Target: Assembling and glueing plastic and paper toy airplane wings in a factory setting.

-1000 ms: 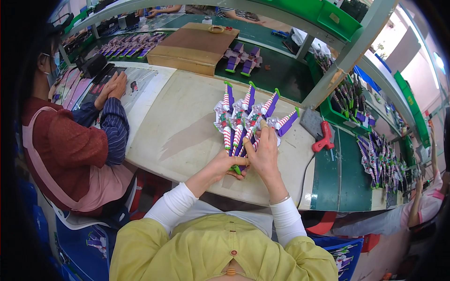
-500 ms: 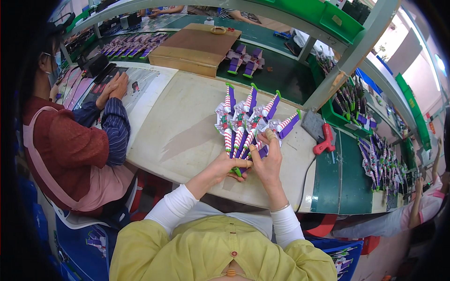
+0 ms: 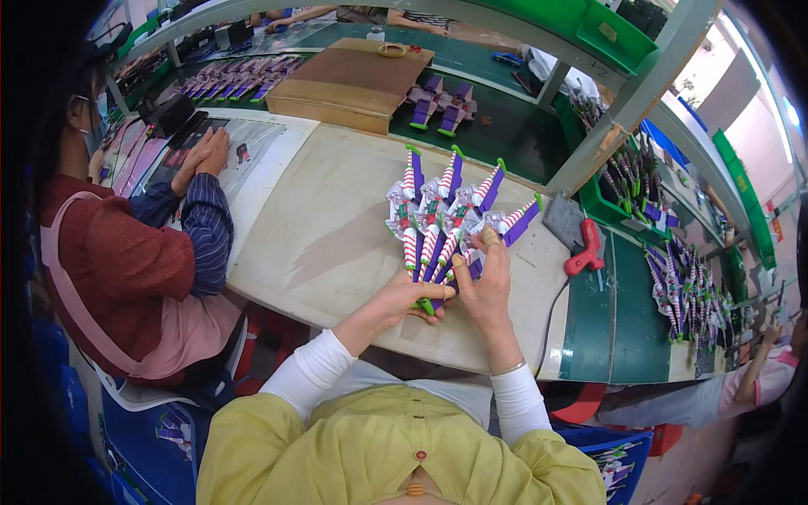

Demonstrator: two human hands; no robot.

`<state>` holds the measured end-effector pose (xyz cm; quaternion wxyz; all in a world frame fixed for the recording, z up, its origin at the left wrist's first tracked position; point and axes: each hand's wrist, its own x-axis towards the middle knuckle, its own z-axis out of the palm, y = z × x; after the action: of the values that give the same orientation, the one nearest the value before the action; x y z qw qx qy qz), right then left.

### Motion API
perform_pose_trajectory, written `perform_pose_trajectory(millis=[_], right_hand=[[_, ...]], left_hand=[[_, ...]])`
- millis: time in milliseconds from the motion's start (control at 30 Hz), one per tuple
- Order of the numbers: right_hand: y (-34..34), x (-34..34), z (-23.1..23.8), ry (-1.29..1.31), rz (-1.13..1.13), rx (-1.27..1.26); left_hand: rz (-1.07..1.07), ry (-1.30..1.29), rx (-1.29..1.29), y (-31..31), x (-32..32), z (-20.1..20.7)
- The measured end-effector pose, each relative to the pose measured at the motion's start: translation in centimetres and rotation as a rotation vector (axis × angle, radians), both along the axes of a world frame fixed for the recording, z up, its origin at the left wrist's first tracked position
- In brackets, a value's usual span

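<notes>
Where left hand (image 3: 396, 300) grips, striped wings (image 3: 428, 247) gather; right hand (image 3: 486, 293) touches one.

A cream-topped worktable (image 3: 295, 252) with a rounded front edge filled the middle of a crowded workroom, flanked on its right by a glossy dark green benchtop (image 3: 627, 311).

Overhead, a pale-painted frame post (image 3: 644, 105) slanted up beside a shelf lined with green plastic trays (image 3: 610, 34); at upper right, a long white light tube (image 3: 761, 103) shone against a pale pinkish wall (image 3: 752, 145). Below, a white plastic chair (image 3: 139, 399) stood at left and a red plastic stool (image 3: 579, 407) at right, above a dull pinkish-brown floor (image 3: 680, 471).
</notes>
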<state>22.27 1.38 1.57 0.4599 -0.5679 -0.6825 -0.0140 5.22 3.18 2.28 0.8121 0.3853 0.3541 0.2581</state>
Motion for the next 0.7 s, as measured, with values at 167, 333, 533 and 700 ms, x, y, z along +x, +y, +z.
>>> perform_pose_trajectory(millis=[167, 333, 533, 700], right_hand=[[-0.1, -0.5, 0.3, 0.018, 0.015, -0.023], [-0.1, -1.9, 1.3, 0.002, -0.028, -0.057], [0.0, -2.3, 1.0, -0.237, -0.044, 0.022], [-0.6, -1.9, 0.9, -0.188, -0.008, 0.020]], left_hand=[[0.007, -0.006, 0.002, 0.0, -0.2, -0.2], [0.007, -0.024, 0.003, 0.1, 0.0, -0.4], [0.017, -0.028, 0.012, 0.0, -0.2, -0.6], [0.022, -0.040, 0.009, -0.1, -0.2, -0.2]])
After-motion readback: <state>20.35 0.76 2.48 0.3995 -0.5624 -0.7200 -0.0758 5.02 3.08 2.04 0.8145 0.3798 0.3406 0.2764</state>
